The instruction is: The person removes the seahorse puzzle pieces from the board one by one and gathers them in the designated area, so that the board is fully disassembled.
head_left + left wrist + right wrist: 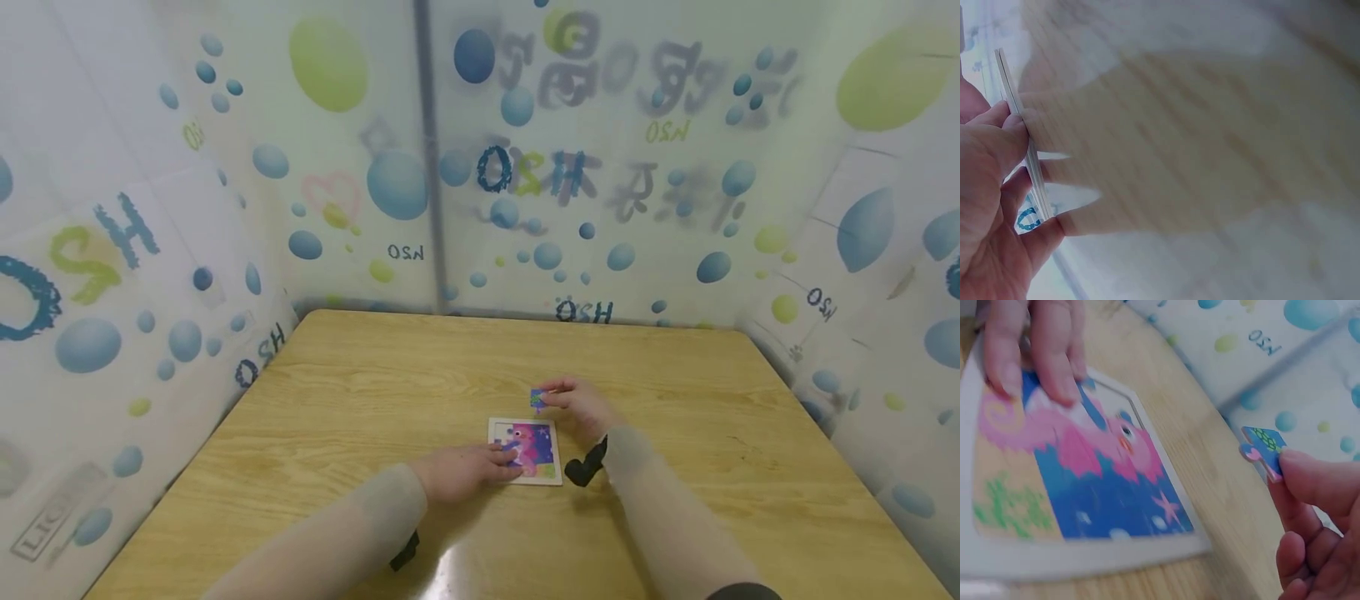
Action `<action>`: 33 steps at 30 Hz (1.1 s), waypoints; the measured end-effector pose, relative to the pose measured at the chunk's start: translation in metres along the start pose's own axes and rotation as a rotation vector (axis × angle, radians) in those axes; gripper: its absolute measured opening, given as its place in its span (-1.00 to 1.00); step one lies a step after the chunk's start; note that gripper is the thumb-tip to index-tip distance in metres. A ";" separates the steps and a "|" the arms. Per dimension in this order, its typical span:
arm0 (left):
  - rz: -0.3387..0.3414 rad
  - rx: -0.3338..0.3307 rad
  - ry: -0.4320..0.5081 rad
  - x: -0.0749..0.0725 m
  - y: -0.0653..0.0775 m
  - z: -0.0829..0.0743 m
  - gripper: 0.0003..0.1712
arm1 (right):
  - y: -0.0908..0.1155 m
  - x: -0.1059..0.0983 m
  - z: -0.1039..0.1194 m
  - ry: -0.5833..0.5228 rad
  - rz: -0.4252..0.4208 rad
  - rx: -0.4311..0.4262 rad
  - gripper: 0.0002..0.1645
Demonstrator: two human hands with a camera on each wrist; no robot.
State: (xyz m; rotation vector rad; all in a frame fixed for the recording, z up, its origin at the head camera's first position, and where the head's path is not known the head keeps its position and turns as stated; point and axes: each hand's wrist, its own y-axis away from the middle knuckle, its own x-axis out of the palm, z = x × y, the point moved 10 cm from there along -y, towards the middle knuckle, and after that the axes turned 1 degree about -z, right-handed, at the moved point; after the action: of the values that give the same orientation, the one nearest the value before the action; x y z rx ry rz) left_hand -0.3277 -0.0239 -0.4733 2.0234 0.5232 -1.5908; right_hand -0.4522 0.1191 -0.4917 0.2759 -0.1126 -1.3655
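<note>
The puzzle (1104,497) shows a pink seahorse (1132,456) on blue. The piece (1266,442) is blue, green and pink. Blue and lime spots (397,185) dot the pale wall (255,92)

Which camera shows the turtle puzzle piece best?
The right wrist view: the piece is large there, its green turtle clear, pinched by the right hand. The head view shows it tiny; the left wrist view doesn't show it.

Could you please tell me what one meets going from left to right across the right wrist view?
Framed puzzle, loose puzzle piece, right hand.
</note>
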 end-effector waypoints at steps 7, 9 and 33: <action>0.018 -0.025 0.027 0.001 0.002 0.002 -0.48 | -0.007 -0.039 0.002 0.181 -0.047 -0.040 -0.62; 0.018 -0.028 0.032 0.001 0.002 0.001 -0.47 | -0.008 -0.048 0.004 0.206 -0.049 -0.055 -0.61; 0.017 -0.030 0.074 0.002 0.004 0.003 -0.50 | -0.012 -0.107 0.000 0.397 -0.109 -0.051 -0.65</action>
State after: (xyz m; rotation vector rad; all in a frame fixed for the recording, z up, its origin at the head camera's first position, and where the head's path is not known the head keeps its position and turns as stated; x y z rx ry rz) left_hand -0.3277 -0.0291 -0.4751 2.0659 0.5526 -1.4941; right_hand -0.4851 0.2216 -0.4866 0.5106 0.2708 -1.3938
